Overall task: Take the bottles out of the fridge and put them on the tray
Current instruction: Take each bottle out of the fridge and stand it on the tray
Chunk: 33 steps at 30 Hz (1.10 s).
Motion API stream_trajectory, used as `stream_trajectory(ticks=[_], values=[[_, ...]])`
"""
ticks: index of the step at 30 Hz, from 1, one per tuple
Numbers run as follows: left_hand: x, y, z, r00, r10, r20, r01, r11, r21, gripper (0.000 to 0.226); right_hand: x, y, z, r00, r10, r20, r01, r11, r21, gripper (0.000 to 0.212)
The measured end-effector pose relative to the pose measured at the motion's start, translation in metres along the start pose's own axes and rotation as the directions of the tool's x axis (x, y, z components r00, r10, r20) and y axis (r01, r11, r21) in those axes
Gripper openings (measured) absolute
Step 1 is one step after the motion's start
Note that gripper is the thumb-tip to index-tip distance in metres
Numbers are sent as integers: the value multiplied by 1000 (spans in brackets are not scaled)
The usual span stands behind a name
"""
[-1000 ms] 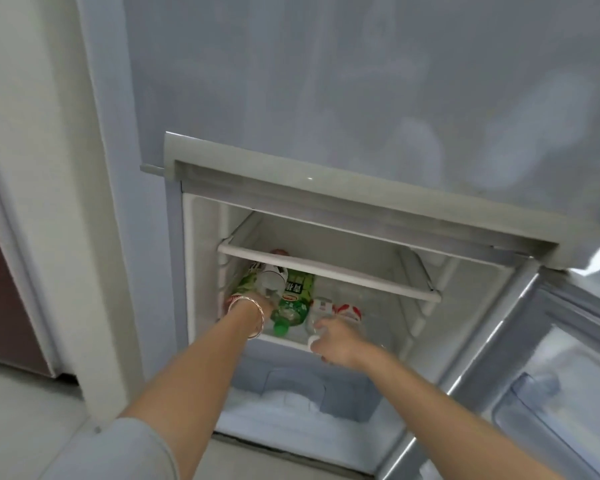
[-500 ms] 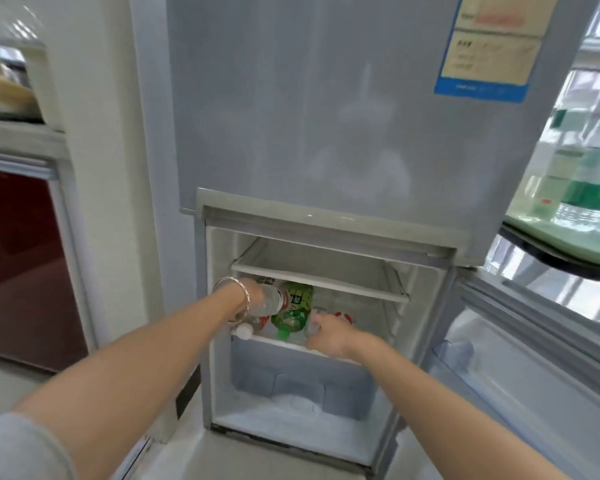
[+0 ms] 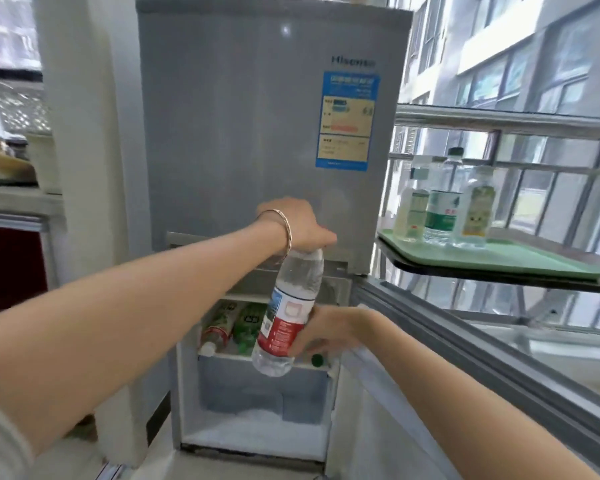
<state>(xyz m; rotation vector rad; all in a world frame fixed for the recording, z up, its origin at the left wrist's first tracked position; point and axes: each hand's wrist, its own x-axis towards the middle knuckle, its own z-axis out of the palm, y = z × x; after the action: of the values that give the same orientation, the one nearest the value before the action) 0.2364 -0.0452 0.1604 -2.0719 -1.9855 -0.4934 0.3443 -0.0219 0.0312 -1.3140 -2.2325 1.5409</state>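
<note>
Hanging nearly upright in front of the open lower compartment of the fridge (image 3: pixel 257 133), the water bottle (image 3: pixel 286 313) with its red-and-white label is held at the neck by my left hand (image 3: pixel 297 225), whose fingers curl down over the cap from above. My left forearm stretches forward and slightly upward from the lower left, a thin bracelet (image 3: pixel 286 228) circling the wrist. My right hand (image 3: pixel 326 329) sits just behind the bottle's lower half, fingers touching its label side; whether it grips the bottle or only steadies it cannot be told. My right arm reaches in from the lower right, along the open fridge door (image 3: pixel 482 358). Behind the held bottle, several green-labelled bottles (image 3: pixel 248 322) lie on their sides on the fridge shelf (image 3: pixel 229 356). To the right, well apart from my hands, a pale green tray (image 3: pixel 520 259) rests on a dark ledge and carries three standing bottles (image 3: pixel 442 202).
</note>
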Motion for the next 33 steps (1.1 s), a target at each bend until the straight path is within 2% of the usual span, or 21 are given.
stream_trajectory(ticks=[1, 3, 6, 8, 10, 12, 14, 16, 18, 21, 24, 28, 31, 33], values=[[0, 13, -12, 998, 22, -51, -23, 999, -23, 43, -17, -2, -9, 999, -47, -13, 48, 995, 88, 45], [5, 43, -35, 984, 70, -162, -85, 992, -90, 44, -56, -3, -30, 981, -138, -135, 161, 971, 178, 40], [18, 79, -58, 941, 82, -329, -180, 942, -282, 46, -94, -2, -70, 895, -215, -390, 296, 942, 161, 49], [31, 103, -66, 905, 125, -406, -301, 863, -406, 47, -115, 0, -99, 809, -219, -546, 333, 936, 118, 58], [42, 124, -67, 897, 202, -393, -401, 744, -535, 49, -130, 1, -123, 700, -220, -679, 356, 932, 66, 64], [61, 143, -57, 922, 219, -320, -386, 592, -708, 74, -135, 8, -147, 585, -221, -780, 366, 930, 11, 67], [79, 156, -31, 950, 189, -248, -312, 554, -772, 96, -131, 18, -169, 499, -224, -837, 354, 934, -39, 67], [96, 166, 1, 973, 185, -141, -223, 565, -794, 94, -119, 26, -192, 448, -201, -871, 337, 940, -44, 63], [113, 172, 33, 982, 189, -25, -125, 541, -831, 77, -102, 33, -211, 438, -164, -884, 327, 945, -13, 57], [141, 175, 75, 986, 164, 0, -91, 544, -834, 45, -74, 40, -235, 497, -126, -859, 259, 966, 9, 32], [167, 174, 97, 991, 133, 7, -75, 599, -797, 44, -53, 47, -251, 527, -115, -842, 219, 976, 4, 14], [186, 171, 110, 995, 101, -6, -63, 579, -813, 41, -38, 51, -262, 548, -110, -829, 218, 976, 15, 17], [187, 172, 115, 994, 106, -26, -82, 577, -813, 40, -34, 51, -262, 537, -105, -837, 204, 979, 8, 24], [184, 171, 117, 994, 106, -16, -74, 569, -819, 38, -34, 50, -257, 538, -102, -837, 193, 981, 5, 18]])
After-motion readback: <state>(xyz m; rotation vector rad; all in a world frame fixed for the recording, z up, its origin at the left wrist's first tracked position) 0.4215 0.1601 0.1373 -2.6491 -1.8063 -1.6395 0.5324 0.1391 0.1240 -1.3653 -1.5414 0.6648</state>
